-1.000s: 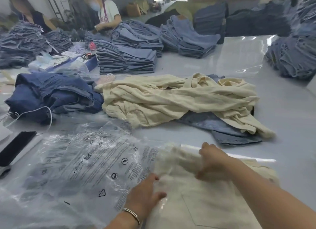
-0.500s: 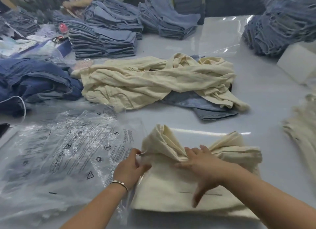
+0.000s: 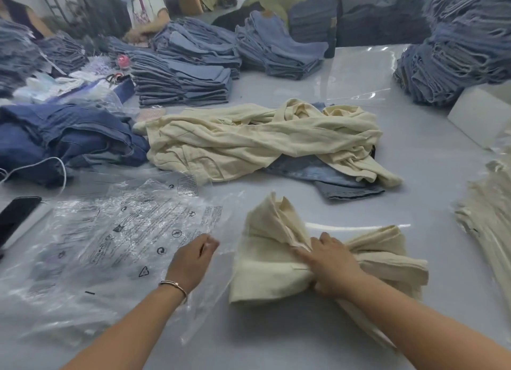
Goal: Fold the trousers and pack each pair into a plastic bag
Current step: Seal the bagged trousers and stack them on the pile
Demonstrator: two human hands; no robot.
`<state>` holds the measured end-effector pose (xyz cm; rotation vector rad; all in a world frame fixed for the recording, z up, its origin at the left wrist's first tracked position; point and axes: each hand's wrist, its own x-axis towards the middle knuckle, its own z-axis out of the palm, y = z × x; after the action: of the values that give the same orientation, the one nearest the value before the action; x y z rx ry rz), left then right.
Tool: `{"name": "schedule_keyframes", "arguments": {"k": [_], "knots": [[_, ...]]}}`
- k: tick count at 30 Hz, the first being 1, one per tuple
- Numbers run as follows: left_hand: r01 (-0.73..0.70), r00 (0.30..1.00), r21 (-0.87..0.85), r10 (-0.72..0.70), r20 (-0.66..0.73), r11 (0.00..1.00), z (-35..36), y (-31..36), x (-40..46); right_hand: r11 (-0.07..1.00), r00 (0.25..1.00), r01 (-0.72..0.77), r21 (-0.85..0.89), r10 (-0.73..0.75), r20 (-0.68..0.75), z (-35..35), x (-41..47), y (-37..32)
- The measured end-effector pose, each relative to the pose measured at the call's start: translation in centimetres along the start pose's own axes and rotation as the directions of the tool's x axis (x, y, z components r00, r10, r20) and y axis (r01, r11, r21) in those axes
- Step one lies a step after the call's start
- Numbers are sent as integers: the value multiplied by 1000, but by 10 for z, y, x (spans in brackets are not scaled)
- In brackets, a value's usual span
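Head view | right hand (image 3: 330, 262) palm-down, fingers together, clamped on folded cream cotton trousers (image 3: 279, 275) lying on pale grey tabletop (image 3: 276, 339) | left hand (image 3: 193, 259) reaches forward, fingertips pinching edge of clear printed plastic bag (image 3: 116, 239), just left of trousers | both forearms extended, apart

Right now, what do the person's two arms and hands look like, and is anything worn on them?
Both forearms are bare, with no sleeves in view and no gloves. The left hand has a thin metal bangle around the wrist, silver-looking with a small coppery section. The right hand shows no bracelet or watch on the visible part of its wrist. I cannot make out any rings.
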<state>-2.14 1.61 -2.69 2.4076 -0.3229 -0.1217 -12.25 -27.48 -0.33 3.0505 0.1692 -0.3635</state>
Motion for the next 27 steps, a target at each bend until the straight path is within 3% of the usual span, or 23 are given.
{"name": "schedule_keyframes", "arguments": {"k": [4, 7, 11, 13, 15, 17, 18, 19, 20, 21, 23, 27], "knots": [[37, 999, -84, -40, -35, 996, -29, 2, -3, 954, 981, -137, 265, 168, -96, -25, 6, 28], [69, 996, -126, -62, 57, 990, -39, 6, -9, 809, 942, -196, 554, 311, -121, -60, -3, 48], [142, 964, -227, -83, 251, 963, -41, 26, -12, 613, 886, 83, 786, 315, -340, -111, -14, 30], [230, 923, -369, -81, 376, 901, -48, 32, -13, 622, 883, 197, 758, 224, -413, -129, -20, 1], [325, 881, -486, -73, 468, 811, -59, 42, -15, 703, 888, 270, 658, 83, -452, -134, -24, -29], [348, 923, -477, -206, 325, 807, -58, 53, -16, 825, 893, 300, 478, -67, -445, -126, -25, -55], [275, 960, -347, -239, 142, 897, -64, 49, -25, 879, 896, 304, 368, -133, -423, -119, -25, -66], [345, 938, -222, -342, 53, 912, -70, 48, -24, 913, 899, 313, 262, -196, -391, -109, -25, -74], [378, 922, -231, -387, 7, 896, -79, 43, -13, 927, 901, 330, 179, -253, -352, -101, -26, -79], [370, 922, -368, -386, 31, 853, -83, 40, 2, 928, 903, 349, 127, -297, -309, -92, -26, -84], [382, 924, -512, -320, 208, 769, -100, 35, 12, 925, 909, 372, 80, -346, -233, -78, -27, -89], [189, 982, -387, -171, 79, 903, -113, 34, 13, 886, 870, 461, -54, -463, -167, -60, -32, -100]]}}
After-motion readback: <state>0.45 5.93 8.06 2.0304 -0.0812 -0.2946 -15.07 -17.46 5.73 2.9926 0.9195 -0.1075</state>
